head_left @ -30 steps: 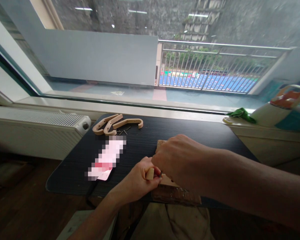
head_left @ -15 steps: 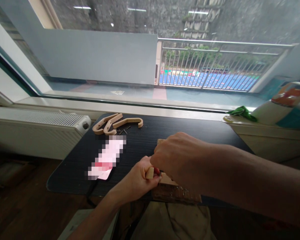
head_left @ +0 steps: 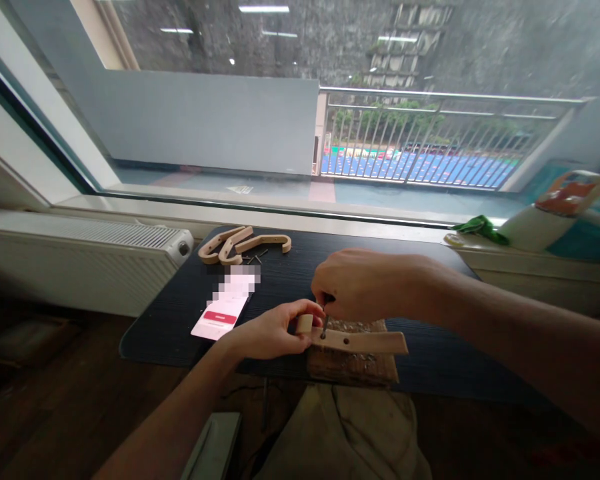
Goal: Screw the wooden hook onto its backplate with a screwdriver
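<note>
Bracing a wooden hook (head_left: 373, 343), lower centre, the left hand (head_left: 276, 330) clasps its curl (head_left: 305, 325); the right hand (head_left: 370, 283) pinches a metal shank (head_left: 325, 325), best held square to the hole (head_left: 323, 336)

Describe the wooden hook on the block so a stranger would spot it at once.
On the black table, a rough wood block sits at the near edge. The wooden hook lies across it, the left hand at its curled end. Three hooks lie clustered farther back; only this one rests on the block.
</note>
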A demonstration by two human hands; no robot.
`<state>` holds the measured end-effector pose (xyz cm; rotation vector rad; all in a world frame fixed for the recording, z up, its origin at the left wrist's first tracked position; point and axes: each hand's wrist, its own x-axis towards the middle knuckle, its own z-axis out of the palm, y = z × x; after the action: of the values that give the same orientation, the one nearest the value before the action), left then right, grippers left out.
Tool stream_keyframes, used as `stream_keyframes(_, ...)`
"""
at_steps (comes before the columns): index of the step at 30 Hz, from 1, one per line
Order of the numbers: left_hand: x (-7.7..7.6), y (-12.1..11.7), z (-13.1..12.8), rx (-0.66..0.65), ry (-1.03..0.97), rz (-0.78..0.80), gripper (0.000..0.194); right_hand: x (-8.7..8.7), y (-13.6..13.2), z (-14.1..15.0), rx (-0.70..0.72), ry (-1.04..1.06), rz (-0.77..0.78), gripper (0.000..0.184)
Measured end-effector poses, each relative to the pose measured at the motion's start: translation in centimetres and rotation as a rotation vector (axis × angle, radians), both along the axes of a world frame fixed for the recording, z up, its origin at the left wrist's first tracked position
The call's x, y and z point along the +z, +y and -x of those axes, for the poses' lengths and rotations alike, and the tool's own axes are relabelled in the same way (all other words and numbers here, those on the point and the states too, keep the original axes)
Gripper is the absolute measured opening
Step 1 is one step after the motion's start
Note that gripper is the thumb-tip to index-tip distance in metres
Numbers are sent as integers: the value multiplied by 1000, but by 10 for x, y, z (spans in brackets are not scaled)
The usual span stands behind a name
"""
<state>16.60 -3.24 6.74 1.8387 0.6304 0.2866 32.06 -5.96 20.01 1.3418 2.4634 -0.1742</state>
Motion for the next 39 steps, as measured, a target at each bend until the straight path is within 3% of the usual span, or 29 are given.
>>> stream_keyframes(3,7,5,5,-70,-36,56,27,-2,-5,1,3,-4,-36,12)
stream_keyframes(5,10,4,5,-72,-33,70,14,-3,-9,4,11,-24,-56,12)
stream_keyframes(6,10,3,5,-58,-30,63,10,-2,-10,7,18,-34,-65,12)
stream_keyframes(12,-2,-11,-9,126,-11,-54,29,3,-23,27,-8,-117,-34,16)
stream_keyframes(16,-5,-14,-14,198,17,-122,27,5,-31,33,-34,-155,-48,21)
stream_keyframes(25,7,-17,-15,126,57,-130,14,6,-36,29,-29,-170,-55,26)
stream_keyframes(39,-11,-22,-21,184,-10,-157,16,1,-31,13,-60,-35,-87,23)
